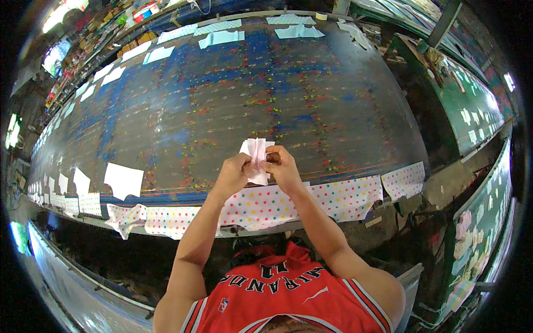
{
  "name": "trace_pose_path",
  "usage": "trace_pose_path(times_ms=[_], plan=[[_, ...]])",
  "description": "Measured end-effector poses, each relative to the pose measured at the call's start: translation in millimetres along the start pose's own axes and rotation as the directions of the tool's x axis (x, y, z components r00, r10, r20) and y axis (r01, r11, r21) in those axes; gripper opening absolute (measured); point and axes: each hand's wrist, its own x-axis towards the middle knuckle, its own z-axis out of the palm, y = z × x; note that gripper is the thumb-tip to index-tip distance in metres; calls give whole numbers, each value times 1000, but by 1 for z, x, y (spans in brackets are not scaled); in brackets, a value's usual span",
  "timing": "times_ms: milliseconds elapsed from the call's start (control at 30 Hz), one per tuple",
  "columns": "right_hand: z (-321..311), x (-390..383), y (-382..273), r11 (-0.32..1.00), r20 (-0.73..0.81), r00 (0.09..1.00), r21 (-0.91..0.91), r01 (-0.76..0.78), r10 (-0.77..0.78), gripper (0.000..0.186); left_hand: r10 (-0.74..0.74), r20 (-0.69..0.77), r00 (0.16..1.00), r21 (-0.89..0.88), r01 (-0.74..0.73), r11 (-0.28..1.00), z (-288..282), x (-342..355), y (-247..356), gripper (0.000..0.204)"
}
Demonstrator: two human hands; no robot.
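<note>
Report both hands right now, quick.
Left hand: closed, holding the left side of a small pale bundle.
Right hand: closed, holding the right side of the same bundle.

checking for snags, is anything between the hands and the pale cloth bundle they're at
Nothing visible: the left hand and the right hand both touch the pale cloth bundle directly. The dotted fabric lies along the near edge of the table, not between them.

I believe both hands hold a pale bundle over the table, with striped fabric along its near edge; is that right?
Not striped: the head view shows dotted fabric along the near edge of the table; the left hand and right hand hold the bundle.
</note>
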Motion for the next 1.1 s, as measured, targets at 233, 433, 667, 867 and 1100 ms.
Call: trace_pose_path(times_ms=[233,433,667,867,1100], plan=[[-59,-15,-26,967,-37,999,253,-12,22,39,-228,-361,904,285,339,896,-73,6,-65,11],[-102,-38,-64,869,-21,986,469,157,-167,37,57,-623,780,551,386,740,-64,2,-112,24],[-105,-85,-92,827,107,971,549,123,-215,41,-94,113,989,-201,115,973,43,7,7,24],[-130,-130,-116,873,-42,965,417,254,-260,61,78,425,902,-262,40,964,45,16,85,21],[-190,-163,-102,877,-563,723,-7,481,-401,54,102,418,903,-292,27,956,19,12,55,22]])
